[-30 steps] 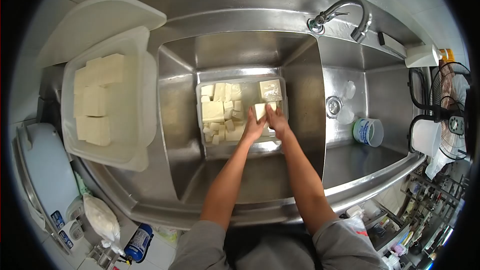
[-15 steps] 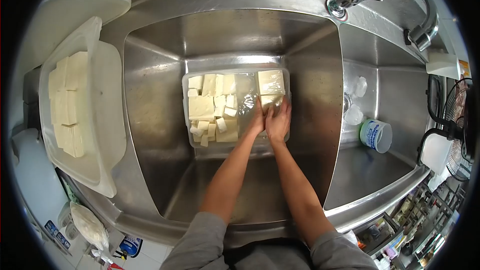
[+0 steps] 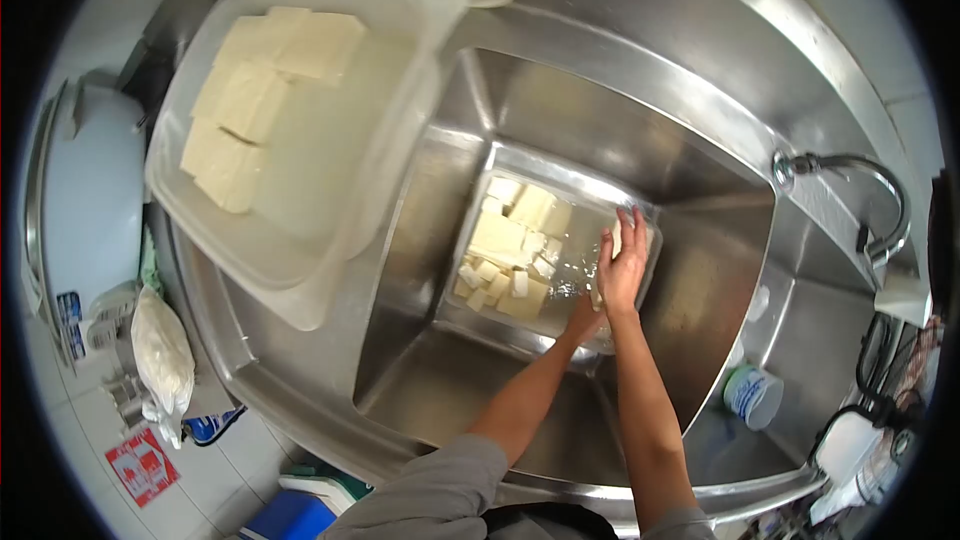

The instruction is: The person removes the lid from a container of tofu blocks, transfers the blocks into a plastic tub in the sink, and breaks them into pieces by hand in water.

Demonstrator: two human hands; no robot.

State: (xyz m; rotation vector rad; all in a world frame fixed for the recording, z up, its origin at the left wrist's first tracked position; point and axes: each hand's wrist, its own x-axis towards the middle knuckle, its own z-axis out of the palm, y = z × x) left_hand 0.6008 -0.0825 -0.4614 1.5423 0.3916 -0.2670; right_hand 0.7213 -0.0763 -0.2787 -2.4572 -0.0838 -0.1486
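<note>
In the middle sink, a clear tub (image 3: 467, 252) holds liquid and pale cream blocks and cubes (image 3: 497, 237) that look like cheese or tofu. At the tub's right end, my right hand (image 3: 622, 268) lies over a pale block (image 3: 616, 237), its fingers stretched along it and pressed against it. My left hand (image 3: 586, 318) is low at the near end of the same block, gripping it from the left; its fingers are partly hidden by the block and my right wrist. The block seems tilted on its side.
A large white tub (image 3: 385, 190) with bigger pale blocks in cloudy liquid stands on the left ledge. A faucet (image 3: 850, 165) arches over the right basin, where a labelled plastic cup (image 3: 753, 397) lies. A filled bag (image 3: 163, 355) sits at the lower left.
The view has turned and shifted left, bringing the large tub nearer. My hands have gone from side by side at the block's near edge to holding it, the right hand now over it.
</note>
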